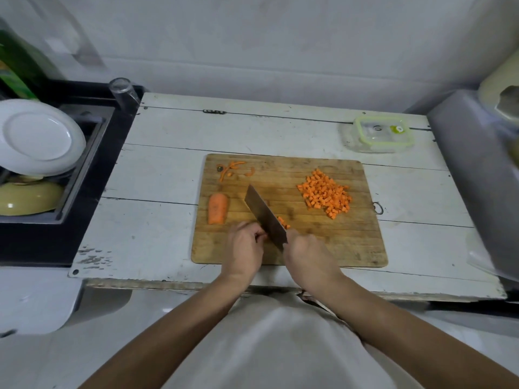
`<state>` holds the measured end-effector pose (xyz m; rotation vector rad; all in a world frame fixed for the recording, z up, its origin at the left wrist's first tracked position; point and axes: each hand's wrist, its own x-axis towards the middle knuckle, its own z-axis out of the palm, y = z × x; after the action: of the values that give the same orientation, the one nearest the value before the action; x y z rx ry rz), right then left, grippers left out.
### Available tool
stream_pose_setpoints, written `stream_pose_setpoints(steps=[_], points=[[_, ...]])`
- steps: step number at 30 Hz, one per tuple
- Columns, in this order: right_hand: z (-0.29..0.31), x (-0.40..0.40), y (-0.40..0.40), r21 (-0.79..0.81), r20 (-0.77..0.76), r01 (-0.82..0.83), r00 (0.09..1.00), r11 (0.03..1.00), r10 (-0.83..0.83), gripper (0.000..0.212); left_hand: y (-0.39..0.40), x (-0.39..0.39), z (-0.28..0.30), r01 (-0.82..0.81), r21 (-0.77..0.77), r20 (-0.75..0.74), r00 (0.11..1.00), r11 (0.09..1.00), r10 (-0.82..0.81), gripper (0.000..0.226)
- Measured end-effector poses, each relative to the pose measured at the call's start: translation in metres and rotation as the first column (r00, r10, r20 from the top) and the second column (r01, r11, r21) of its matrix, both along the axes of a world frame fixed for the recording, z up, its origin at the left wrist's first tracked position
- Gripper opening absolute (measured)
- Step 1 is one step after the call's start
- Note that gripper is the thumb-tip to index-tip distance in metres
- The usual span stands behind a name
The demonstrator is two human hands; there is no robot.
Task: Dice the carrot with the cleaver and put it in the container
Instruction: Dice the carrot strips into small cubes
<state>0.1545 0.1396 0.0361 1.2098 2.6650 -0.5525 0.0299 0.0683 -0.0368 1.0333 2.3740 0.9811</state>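
On the wooden cutting board (309, 248) my right hand (306, 254) grips the handle of the cleaver (265, 213), blade down and angled to the far left. My left hand (244, 245) has its fingers curled on carrot strips just left of the blade; the strips are mostly hidden. A few fresh dice (283, 222) lie right of the blade. A pile of diced carrot (325, 193) sits at the board's right. A carrot half (217, 208) lies at the left. The clear container (377, 133) with a green-rimmed lid stands at the table's far right.
Carrot peel scraps (233, 169) lie at the board's far left corner. A sink at left holds a white plate (39, 136) and a yellow bowl (28, 196). A glass (122, 89) stands by the sink. A grey appliance (477, 175) borders the right edge.
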Motion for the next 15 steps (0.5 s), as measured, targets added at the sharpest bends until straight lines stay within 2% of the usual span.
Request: stream_pose_setpoints(steps=[4,7,12,15], points=[[0.007,0.018,0.004,-0.038,-0.066,0.026,0.997,0.999,-0.029,0.018,-0.004,-0.003,0.006,0.008,-0.019,0.047,0.999,1.000,-0.007,0.003],[0.011,0.033,0.003,-0.045,-0.063,0.023,0.998,0.999,-0.026,0.019,-0.013,-0.008,0.008,-0.016,-0.043,0.103,0.995,0.999,0.020,0.016],[0.012,0.031,-0.008,-0.097,-0.019,-0.035,0.999,0.995,0.033,0.016,-0.033,-0.018,0.014,-0.125,-0.041,0.137,0.982,0.991,0.129,0.009],[0.006,0.022,-0.012,-0.099,0.005,-0.065,0.998,0.993,0.066,0.016,-0.034,-0.020,0.017,-0.238,-0.010,0.149,0.960,0.971,0.237,0.013]])
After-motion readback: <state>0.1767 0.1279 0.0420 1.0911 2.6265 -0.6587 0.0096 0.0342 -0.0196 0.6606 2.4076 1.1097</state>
